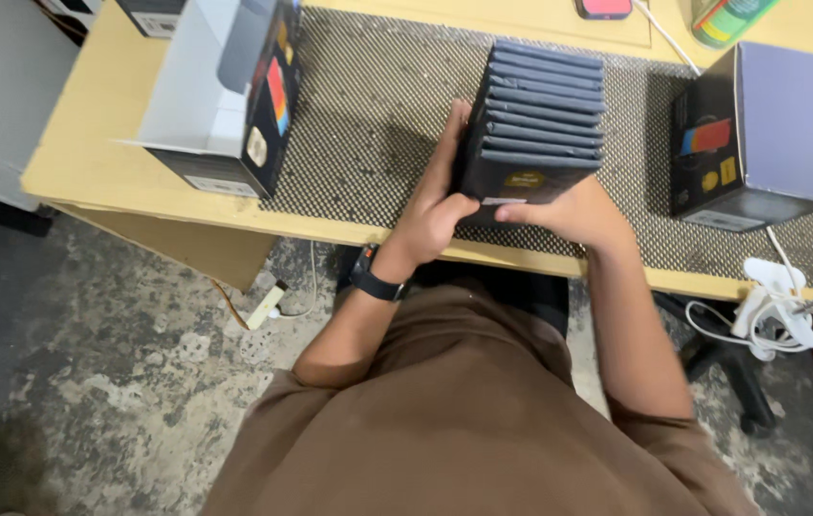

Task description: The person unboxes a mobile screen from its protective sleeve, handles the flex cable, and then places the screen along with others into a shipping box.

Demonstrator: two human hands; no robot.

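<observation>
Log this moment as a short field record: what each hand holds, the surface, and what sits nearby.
left hand: pressed flat against the left side of the stack of dark flat boxes, thumb at its near end
right hand: cups the stack's near right corner
stack: about ten boxes, resting on the mat
surface: dark woven mat on a pale wooden table
left of stack: open black carton, lying on its side
right of stack: closed black carton
wrist: dark watch on the left
</observation>
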